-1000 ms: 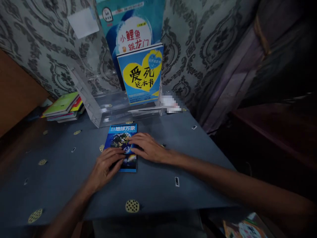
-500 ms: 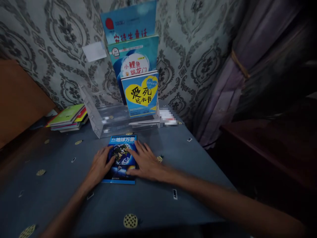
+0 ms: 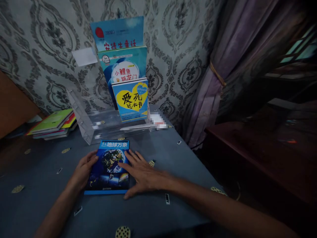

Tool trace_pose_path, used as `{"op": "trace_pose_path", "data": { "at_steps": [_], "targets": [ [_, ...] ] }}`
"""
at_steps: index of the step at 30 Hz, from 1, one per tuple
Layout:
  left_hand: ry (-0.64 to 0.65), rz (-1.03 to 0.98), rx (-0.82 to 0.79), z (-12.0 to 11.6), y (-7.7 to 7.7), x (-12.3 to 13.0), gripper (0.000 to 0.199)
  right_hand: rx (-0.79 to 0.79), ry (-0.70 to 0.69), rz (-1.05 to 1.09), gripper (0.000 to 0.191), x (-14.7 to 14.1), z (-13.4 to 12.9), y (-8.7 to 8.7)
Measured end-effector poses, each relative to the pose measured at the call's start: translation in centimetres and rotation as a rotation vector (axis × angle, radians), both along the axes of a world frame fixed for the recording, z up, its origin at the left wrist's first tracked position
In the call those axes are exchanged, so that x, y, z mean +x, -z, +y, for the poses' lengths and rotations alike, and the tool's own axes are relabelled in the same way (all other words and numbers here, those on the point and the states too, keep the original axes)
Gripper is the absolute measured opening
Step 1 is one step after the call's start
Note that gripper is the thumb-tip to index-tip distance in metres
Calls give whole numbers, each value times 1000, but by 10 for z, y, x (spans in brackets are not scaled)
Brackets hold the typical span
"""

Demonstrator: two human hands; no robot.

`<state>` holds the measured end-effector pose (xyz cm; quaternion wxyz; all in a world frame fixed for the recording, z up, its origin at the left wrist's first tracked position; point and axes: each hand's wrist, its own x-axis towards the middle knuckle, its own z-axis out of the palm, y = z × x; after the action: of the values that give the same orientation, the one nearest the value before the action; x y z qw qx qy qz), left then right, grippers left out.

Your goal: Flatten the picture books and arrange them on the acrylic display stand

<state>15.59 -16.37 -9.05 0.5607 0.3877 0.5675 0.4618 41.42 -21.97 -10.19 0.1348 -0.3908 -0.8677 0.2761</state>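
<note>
A blue book with an Earth picture on its cover (image 3: 109,167) lies flat on the grey-blue tablecloth (image 3: 153,211). My left hand (image 3: 83,168) rests against the book's left edge, fingers on the rim. My right hand (image 3: 140,173) lies spread on the book's right side, fingertips on the cover and thumb near the lower right corner. Behind the book stands a clear acrylic tiered rack (image 3: 99,120) holding three upright books: one with a yellow heart (image 3: 130,100), a teal one (image 3: 122,67) and a blue one at the top (image 3: 117,33).
A stack of thin colourful books (image 3: 51,124) lies at the back left. A patterned wall rises behind the rack. A purple tied curtain (image 3: 213,72) hangs at the right, beside a dark wooden surface (image 3: 260,148). The table edge runs along the right.
My hands have slid apart from the middle of the cover to the book's left and right sides. The view has tilted up, showing more of the rack.
</note>
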Motion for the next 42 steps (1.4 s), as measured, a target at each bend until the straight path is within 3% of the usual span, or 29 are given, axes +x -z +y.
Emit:
{"op": "trace_pose_path", "data": {
  "at_steps": [5,7,11,14,16,20,23,32,37,42],
  "targets": [
    [-23,-142,-169,-9,-11,7,27,-102,8,90,105,8,8,-2],
    [-41,-181,-189,-11,-13,8,26,-115,94,163,84,9,12,-2],
    [35,-229,-208,-13,-10,13,26,28,435,331,22,7,22,6],
    [94,-253,-210,-14,-4,21,25,41,561,363,2,11,31,9],
    [138,-276,-207,-13,0,26,25,-84,559,405,8,20,39,8],
    [217,-316,-203,-7,7,39,25,-492,540,597,25,45,55,1],
    [275,-336,-196,-4,9,52,28,-599,536,654,42,64,63,-2],
    [308,-400,-97,4,-2,89,22,-522,522,651,51,103,68,-19],
    [285,-416,-37,9,-15,101,21,-392,600,780,45,105,68,-28],
    [268,-424,3,13,-16,110,24,-324,566,907,37,103,66,-30]
  ]
}}
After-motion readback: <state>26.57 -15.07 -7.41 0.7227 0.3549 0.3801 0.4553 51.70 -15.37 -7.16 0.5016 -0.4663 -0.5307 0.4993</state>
